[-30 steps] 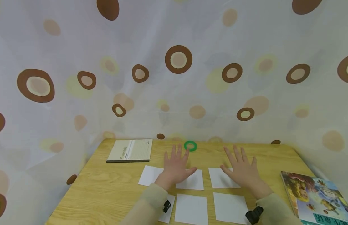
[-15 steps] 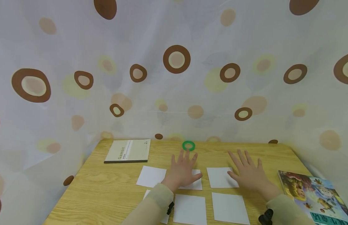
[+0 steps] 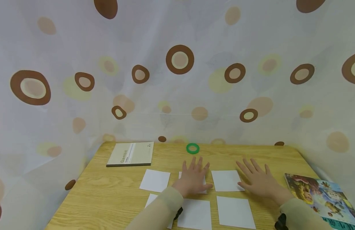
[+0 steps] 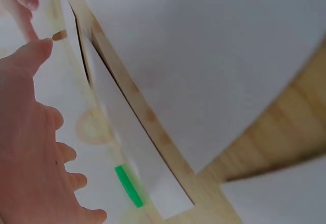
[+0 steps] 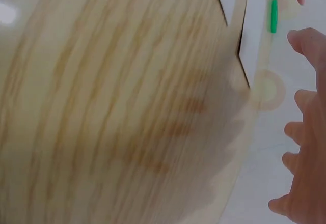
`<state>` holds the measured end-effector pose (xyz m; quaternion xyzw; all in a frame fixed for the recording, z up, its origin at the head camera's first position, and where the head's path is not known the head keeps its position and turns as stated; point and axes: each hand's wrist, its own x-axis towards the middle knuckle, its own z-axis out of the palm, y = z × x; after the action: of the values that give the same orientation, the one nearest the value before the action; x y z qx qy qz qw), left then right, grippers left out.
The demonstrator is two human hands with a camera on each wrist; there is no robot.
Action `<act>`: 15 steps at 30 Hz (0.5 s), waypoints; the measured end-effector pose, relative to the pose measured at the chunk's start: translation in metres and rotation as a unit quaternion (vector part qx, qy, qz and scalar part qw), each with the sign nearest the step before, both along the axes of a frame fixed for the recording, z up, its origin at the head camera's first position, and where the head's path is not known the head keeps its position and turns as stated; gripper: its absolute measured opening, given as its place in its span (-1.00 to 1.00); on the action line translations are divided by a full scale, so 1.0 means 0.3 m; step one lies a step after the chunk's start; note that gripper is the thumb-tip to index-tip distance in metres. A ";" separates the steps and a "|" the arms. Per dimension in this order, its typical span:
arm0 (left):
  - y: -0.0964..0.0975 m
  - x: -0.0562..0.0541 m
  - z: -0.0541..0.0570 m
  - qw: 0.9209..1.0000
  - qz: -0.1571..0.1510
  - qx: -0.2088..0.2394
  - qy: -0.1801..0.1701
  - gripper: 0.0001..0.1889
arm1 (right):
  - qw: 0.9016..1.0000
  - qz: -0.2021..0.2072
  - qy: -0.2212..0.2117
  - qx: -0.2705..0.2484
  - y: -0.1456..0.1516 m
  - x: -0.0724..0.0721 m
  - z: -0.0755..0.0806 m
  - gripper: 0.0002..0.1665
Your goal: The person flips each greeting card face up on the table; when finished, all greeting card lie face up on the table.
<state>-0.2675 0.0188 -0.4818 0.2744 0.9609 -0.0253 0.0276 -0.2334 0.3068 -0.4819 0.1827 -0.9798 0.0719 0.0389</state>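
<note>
The left hand (image 3: 191, 179), grip wide and empty, hangs over the middle white paper square (image 3: 204, 180) toward the far edge of the desk (image 3: 91, 198); the right hand (image 3: 260, 182), likewise spread, hovers farther right.

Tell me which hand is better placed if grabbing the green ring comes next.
Probably the left hand: in the head view it appears nearer the green ring, which lies just beyond its spread fingers, while the right hand is farther right. Neither holds anything.
</note>
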 end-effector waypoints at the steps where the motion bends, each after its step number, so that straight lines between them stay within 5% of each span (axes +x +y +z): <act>1: 0.002 0.000 -0.004 1.000 -0.005 -0.003 -0.002 -0.14 | 1.000 0.007 -0.003 0.002 0.002 0.003 0.002 -0.06; 15: 0.045 0.013 -0.016 0.998 -0.050 -0.022 -0.027 -0.15 | 0.995 0.079 -0.061 -0.006 0.033 0.004 -0.021 -0.16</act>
<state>-0.2637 0.0324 -0.4867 0.3216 0.9442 -0.0405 0.0582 -0.2323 0.3165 -0.4882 0.2542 -0.9624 0.0919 -0.0258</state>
